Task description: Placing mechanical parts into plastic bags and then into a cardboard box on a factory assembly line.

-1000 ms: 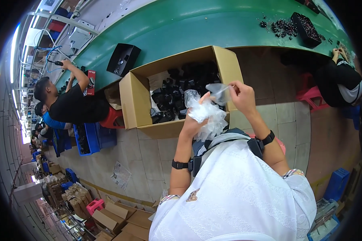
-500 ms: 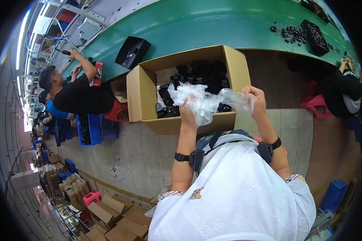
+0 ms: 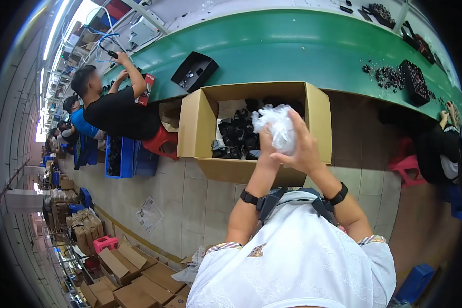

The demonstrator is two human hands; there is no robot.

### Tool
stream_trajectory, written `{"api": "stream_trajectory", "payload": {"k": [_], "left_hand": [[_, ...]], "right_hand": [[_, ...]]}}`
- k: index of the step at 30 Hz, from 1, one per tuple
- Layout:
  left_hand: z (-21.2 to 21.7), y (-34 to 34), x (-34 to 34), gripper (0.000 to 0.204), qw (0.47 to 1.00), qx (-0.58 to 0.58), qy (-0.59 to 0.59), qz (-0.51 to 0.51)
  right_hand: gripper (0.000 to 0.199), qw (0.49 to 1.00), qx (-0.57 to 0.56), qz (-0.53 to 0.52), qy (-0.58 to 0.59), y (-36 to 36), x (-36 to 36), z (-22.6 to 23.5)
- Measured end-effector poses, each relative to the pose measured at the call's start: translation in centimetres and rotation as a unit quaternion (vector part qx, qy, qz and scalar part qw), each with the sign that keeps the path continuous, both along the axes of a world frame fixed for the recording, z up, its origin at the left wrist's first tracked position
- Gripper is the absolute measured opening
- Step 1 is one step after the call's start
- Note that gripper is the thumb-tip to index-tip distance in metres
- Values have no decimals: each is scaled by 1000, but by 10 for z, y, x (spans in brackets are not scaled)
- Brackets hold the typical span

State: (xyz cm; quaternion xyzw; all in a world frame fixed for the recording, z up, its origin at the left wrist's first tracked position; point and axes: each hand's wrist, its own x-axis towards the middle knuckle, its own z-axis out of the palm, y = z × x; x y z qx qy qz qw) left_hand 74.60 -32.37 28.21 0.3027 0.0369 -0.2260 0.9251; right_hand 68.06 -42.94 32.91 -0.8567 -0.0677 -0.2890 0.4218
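Both my hands are raised in front of me, squeezing a crumpled clear plastic bag [image 3: 278, 124] into a ball. My left hand [image 3: 266, 149] presses it from the left and my right hand [image 3: 303, 149] wraps over it from the right. The bag is above an open cardboard box [image 3: 206, 122] standing on the floor. Several black parts [image 3: 236, 136] lie inside the box. A black band sits on each of my wrists.
A long green conveyor table [image 3: 292, 46] runs behind the box, carrying a black tray [image 3: 193, 71] and heaps of small black parts [image 3: 392, 77]. People sit at it on the left [image 3: 118, 110] and right [image 3: 439, 151]. Blue crates [image 3: 119, 156], red stools and stacked cartons [image 3: 123, 272] stand around.
The bag was spread out between my hands and is now bunched into a tight ball. My hands have come together over the box.
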Motion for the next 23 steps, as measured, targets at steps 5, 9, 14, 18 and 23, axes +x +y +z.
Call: {"api": "stream_trajectory", "payload": {"k": [5, 9, 14, 18, 23], "left_hand": [[13, -3, -9, 41, 990, 110, -8, -89], [-15, 22, -7, 44, 966, 16, -142, -218], [2, 29, -10, 34, 933, 80, -41, -348], [21, 26, -10, 27, 912, 200, -18, -357], [24, 27, -7, 41, 949, 19, 26, -315]], "right_hand": [[82, 999, -32, 5, 7, -4, 22, -18], [72, 984, 1, 120, 130, -15, 19, -7], [83, 929, 59, 250, 266, -31, 15, 14], [72, 928, 81, 308, 194, -34, 11, -10], [53, 949, 38, 211, 231, -51, 13, -10]]}}
